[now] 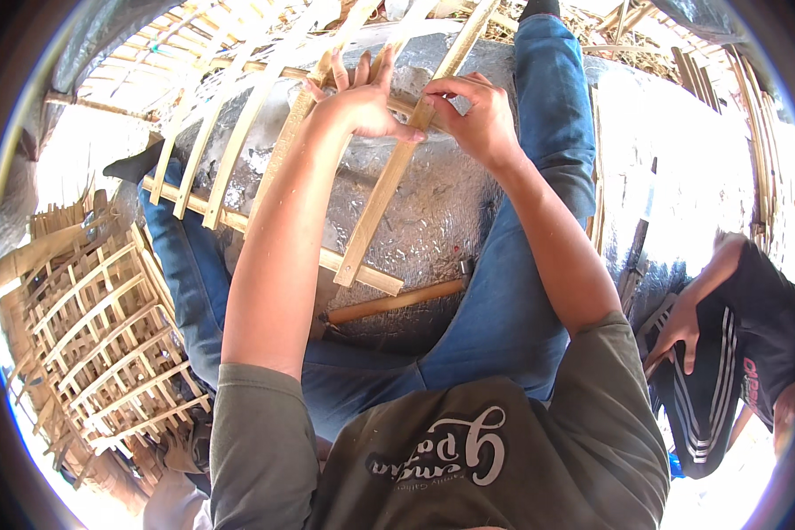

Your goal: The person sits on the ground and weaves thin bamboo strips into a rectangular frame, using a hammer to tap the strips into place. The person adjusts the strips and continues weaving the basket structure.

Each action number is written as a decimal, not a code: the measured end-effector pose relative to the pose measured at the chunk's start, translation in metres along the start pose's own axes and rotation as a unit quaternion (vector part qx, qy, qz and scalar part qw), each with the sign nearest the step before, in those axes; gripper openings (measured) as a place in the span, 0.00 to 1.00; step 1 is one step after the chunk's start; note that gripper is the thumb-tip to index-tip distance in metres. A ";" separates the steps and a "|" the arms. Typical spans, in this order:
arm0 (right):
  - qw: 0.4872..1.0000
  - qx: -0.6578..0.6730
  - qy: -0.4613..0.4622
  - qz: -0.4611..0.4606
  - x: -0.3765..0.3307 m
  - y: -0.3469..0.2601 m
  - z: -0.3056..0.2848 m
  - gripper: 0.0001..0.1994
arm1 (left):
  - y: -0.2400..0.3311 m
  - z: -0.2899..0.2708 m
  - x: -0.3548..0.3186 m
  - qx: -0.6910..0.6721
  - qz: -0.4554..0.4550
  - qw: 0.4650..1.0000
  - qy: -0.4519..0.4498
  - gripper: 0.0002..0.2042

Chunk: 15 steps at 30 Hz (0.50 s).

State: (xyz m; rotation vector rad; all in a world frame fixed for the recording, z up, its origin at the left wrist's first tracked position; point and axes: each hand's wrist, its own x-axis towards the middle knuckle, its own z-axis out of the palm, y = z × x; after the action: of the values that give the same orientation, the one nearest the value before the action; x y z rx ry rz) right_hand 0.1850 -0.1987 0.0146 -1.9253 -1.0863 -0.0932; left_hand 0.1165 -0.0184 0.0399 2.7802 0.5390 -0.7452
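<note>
A frame of pale bamboo slats lies between my legs, several slats crossing a lower crosspiece [367, 269] and an upper one. My left hand [353, 102] is over the upper crosspiece, fingers spread, its thumb against the side of a long slat [384, 194]. On the other side of that slat, my right hand [479, 119] pinches with thumb and forefinger at the point where it crosses the upper crosspiece. Whatever is between those fingertips is too small to make out. The slat's near end rests over the lower crosspiece.
A wooden handle [397, 300] with a small metal end lies in front of my lap. Finished-looking slatted bamboo panels [106, 327] are stacked at my left. Another person [724, 344] sits close at my right. A dark long blade-like strip [640, 238] lies beyond my right leg.
</note>
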 end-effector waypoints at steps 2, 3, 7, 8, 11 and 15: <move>1.000 -0.002 0.002 -0.009 0.000 0.001 0.001 0.06 | 0.001 -0.002 -0.001 0.005 -0.001 1.000 -0.010 0.76; 1.000 -0.002 0.002 -0.012 0.000 0.000 0.001 0.06 | 0.001 -0.003 -0.001 0.005 -0.002 1.000 -0.010 0.76; 1.000 0.002 -0.017 0.000 0.000 -0.003 0.001 0.07 | 0.001 -0.003 -0.001 0.003 -0.002 1.000 -0.008 0.77; 1.000 0.002 -0.017 -0.002 -0.001 -0.002 0.001 0.07 | 0.000 -0.002 -0.001 0.002 -0.002 1.000 -0.007 0.77; 1.000 0.006 -0.011 -0.003 -0.002 0.000 0.001 0.06 | 0.002 -0.004 -0.001 0.002 -0.003 1.000 -0.015 0.77; 1.000 0.016 0.000 -0.001 -0.002 -0.003 0.002 0.05 | -0.001 0.001 0.000 0.003 0.002 1.000 0.012 0.77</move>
State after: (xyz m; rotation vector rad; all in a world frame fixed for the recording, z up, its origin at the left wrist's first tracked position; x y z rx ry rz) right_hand 0.1815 -0.1977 0.0146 -1.8955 -1.0838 -0.0767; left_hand 0.1153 -0.0175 0.0385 2.7984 0.5370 -0.7160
